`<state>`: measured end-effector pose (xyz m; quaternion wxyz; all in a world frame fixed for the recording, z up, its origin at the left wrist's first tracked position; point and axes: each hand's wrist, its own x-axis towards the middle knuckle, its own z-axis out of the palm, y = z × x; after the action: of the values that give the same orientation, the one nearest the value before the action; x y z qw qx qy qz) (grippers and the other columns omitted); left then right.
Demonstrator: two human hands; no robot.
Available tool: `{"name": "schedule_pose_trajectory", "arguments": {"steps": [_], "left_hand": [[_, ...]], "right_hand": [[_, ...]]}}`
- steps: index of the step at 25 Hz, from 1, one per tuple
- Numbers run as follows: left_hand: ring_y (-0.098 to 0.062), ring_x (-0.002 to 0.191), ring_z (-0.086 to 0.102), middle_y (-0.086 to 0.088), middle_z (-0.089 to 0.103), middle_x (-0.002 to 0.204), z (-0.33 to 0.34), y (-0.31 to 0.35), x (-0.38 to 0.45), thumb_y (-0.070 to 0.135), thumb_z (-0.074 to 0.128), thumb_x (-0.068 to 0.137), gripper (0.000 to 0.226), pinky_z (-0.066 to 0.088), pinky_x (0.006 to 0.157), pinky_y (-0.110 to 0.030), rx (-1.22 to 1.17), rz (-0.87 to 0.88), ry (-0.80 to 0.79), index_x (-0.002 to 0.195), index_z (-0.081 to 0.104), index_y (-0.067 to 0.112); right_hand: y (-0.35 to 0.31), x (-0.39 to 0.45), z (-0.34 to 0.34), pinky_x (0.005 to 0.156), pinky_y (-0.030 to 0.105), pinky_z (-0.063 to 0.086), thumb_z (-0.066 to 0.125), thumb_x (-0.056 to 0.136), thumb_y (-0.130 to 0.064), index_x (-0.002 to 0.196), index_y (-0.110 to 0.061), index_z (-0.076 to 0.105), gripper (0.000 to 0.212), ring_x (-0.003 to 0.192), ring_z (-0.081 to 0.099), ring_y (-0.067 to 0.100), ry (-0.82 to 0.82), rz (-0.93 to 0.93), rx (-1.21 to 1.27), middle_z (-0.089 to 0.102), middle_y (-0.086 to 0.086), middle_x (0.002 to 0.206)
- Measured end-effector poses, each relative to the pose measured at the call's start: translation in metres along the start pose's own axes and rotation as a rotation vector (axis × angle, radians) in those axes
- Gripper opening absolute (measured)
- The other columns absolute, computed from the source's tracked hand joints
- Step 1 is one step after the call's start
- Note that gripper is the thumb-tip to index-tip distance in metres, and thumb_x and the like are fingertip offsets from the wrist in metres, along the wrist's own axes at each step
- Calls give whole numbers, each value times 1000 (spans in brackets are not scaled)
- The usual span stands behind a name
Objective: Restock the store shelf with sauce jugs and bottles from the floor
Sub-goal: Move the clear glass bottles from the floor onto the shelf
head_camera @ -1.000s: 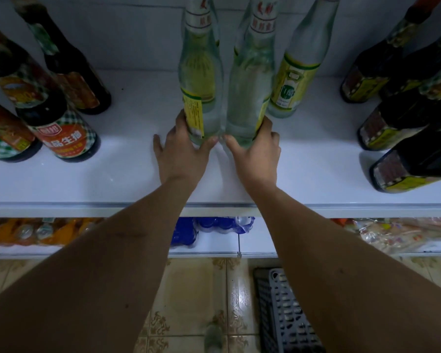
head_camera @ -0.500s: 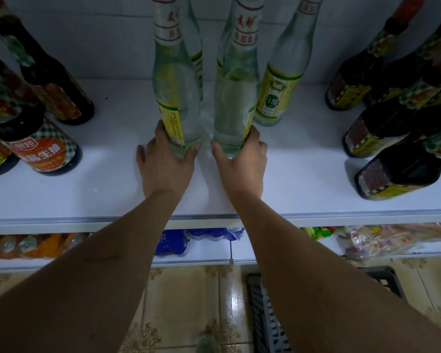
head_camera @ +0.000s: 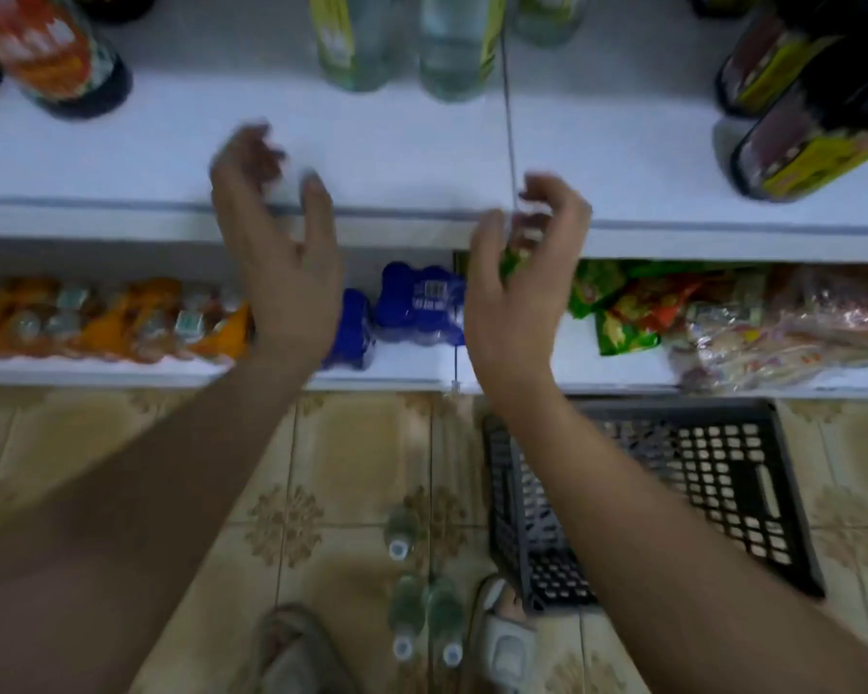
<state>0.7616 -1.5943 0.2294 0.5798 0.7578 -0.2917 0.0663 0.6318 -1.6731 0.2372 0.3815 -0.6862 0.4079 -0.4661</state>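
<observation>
Far left of L hand: dark sauce bottle (head_camera: 64, 57) w/ orange label, upright on top shelf (head_camera: 622, 157). Below it, on lower shelf, orange-capped packs (head_camera: 106, 318), blurred.

L hand (head_camera: 276, 252) over shelf's front edge, fingers loosely curled, grasping nothing, grip released. Blurred by motion. Up and right of it, two clear glass bottles (head_camera: 402, 47) upright, side by side, well back on shelf; only lower bodies in view, long axis vertical, necks up out of frame. Apart from both hands, so likely just placed.

Between the hands, lower down: blue shrink-wrapped pack (head_camera: 417, 303) on lower shelf. On tiled floor (head_camera: 186, 453) beneath, three clear bottles (head_camera: 424, 613) upright, caps toward camera, long axis vertical; one alone, two touching just beside a sandalled foot (head_camera: 504, 628).

R hand (head_camera: 517, 273) also over front edge, fingers curled but grasping nothing, grip released. Right of it: green snack packets (head_camera: 617, 303) on lower shelf, black plastic crate (head_camera: 672, 488) on floor, dark bottles w/ yellow labels (head_camera: 797, 117) on top shelf.

Step in hand, best guess: reach down for next floor bottles. Advice: take the touching pair by necks, one per hand, keep upright, mind the foot and crate edge. Glass, probably heavy when full, so grip firm, set down base-first beside the placed ones.
</observation>
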Motion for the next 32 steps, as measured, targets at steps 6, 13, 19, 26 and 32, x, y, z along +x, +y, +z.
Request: {"name": "schedule_pose_trajectory", "arguments": {"steps": [6,13,19,26,32], "left_hand": [[-13,101,60,6,61,108,-55,-72,-199,15,55,96,40,52,90,-39,154,-440,-496,131,44,28],[-30,107,60,-8,55,134,-78,-145,-316,14,56,94,62,51,88,-40,552,-901,-1053,149,29,26],[-25,118,57,-4,57,136,-86,-184,-340,9,60,91,64,48,93,-35,513,-893,-1009,147,35,27],[-24,121,54,-4,56,136,-87,-192,-341,5,68,83,74,47,95,-34,501,-884,-1024,146,36,27],[-27,127,51,-9,50,141,-74,-158,-315,14,86,70,95,44,105,-42,363,-847,-1058,148,33,25]], "right_hand": [[96,-177,-43,72,44,56,56,95,-31,116,-24,43,25,79,64,21,-692,571,-336,63,2,91],[171,-270,-19,91,42,52,63,91,-39,142,-27,40,57,115,60,33,-1440,375,-839,59,11,130],[200,-294,2,82,38,51,64,93,-24,127,-15,55,37,111,61,34,-1405,243,-862,63,15,118],[204,-292,-5,86,37,51,64,91,-22,125,-15,62,34,106,62,34,-1314,284,-803,66,16,113],[161,-240,-17,88,37,54,70,83,-32,120,-19,66,39,103,62,30,-1312,335,-719,63,14,114]]}}
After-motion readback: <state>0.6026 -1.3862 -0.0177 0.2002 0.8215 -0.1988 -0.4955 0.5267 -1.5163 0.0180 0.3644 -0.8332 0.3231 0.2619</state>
